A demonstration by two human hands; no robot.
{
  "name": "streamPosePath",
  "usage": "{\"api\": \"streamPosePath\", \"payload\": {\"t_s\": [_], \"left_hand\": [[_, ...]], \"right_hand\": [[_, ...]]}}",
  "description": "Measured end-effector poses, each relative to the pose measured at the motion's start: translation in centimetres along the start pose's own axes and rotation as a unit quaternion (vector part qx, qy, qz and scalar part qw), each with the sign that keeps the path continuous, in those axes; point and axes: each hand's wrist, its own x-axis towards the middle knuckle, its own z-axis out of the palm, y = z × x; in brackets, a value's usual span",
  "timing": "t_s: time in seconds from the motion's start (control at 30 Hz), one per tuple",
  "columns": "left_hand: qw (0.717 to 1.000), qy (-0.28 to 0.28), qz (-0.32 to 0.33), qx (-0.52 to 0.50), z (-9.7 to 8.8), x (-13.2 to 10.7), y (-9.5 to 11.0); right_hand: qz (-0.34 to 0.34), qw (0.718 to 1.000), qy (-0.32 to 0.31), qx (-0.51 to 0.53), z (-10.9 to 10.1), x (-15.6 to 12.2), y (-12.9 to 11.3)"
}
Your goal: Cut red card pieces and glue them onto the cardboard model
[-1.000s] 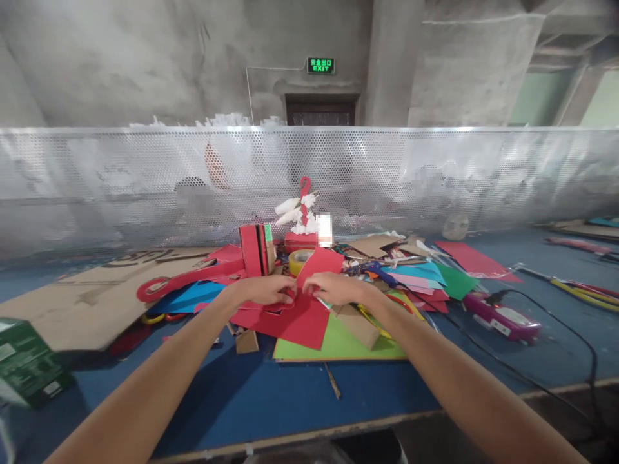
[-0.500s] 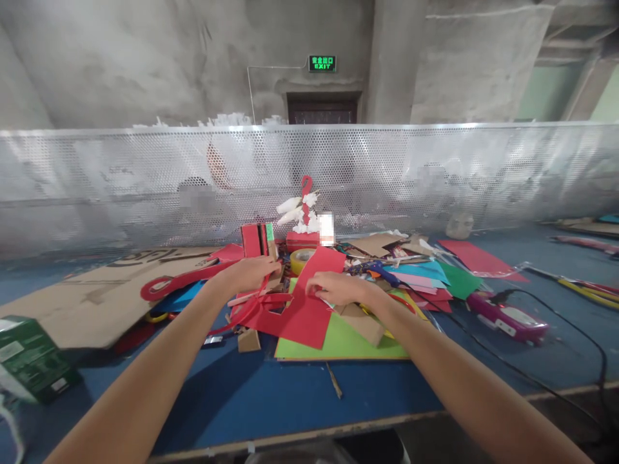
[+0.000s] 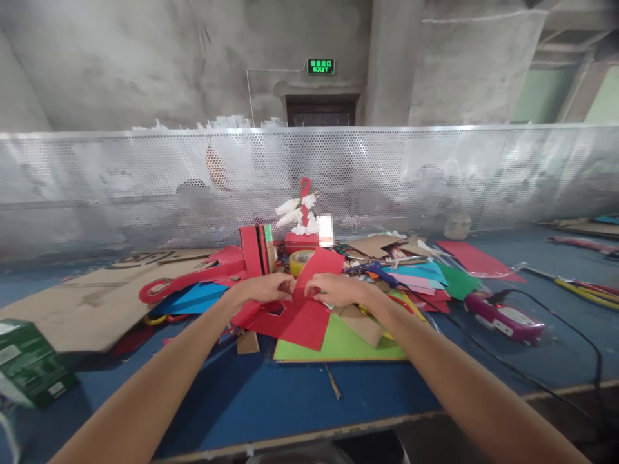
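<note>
Both my hands meet over a red paper sheet (image 3: 304, 319) with a cut-out hole, lying on a pile of coloured paper. My left hand (image 3: 264, 287) pinches the sheet's left upper edge, fingers closed. My right hand (image 3: 333, 289) grips the same sheet from the right, where its top folds upward. A green sheet (image 3: 338, 341) lies underneath, on the blue table (image 3: 271, 399).
A red cardboard box (image 3: 255, 250), a yellow tape roll (image 3: 298, 259) and a red-and-white paper figure (image 3: 302, 216) stand behind. Large brown cardboard (image 3: 82, 299) lies left, a green box (image 3: 29, 364) at far left, a purple glue gun (image 3: 503, 316) with black cable right. A perforated metal screen closes the back.
My left hand went left and up away from the sheet, then came back to its edge beside the right hand. The right hand stayed on the red sheet.
</note>
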Motion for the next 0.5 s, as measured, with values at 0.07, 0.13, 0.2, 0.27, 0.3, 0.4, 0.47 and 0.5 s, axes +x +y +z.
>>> {"api": "streamPosePath", "payload": {"t_s": [0.07,0.13,0.2,0.27,0.3,0.4,0.47,0.5], "left_hand": [[1.0,0.005,0.007,0.023,-0.2,-0.2,-0.2],[0.999,0.009,0.021,0.035,-0.3,-0.4,-0.3],[0.999,0.013,0.018,0.034,-0.4,-0.7,0.0],[0.999,0.013,-0.008,0.037,-0.4,-0.7,0.6],[0.999,0.013,-0.023,0.04,-0.3,-0.6,0.8],[0.997,0.028,-0.05,0.042,-0.3,-0.4,1.4],[0.996,0.05,-0.06,0.041,-0.7,-0.5,1.3],[0.996,0.053,-0.062,0.045,-1.0,-0.6,1.2]], "right_hand": [[0.0,1.0,0.0,0.001,0.1,0.0,0.1],[0.0,1.0,-0.002,0.002,0.1,0.1,0.2],[-0.002,1.0,-0.001,0.006,0.2,0.1,0.3],[-0.007,1.0,0.005,0.022,0.1,0.1,0.5],[-0.007,0.999,0.012,0.036,0.0,0.0,0.6],[0.026,0.992,0.077,0.096,-0.7,-0.2,1.1],[0.064,0.978,0.143,0.137,-1.3,-0.4,1.7],[0.084,0.97,0.171,0.15,-1.6,-0.6,2.0]]}}
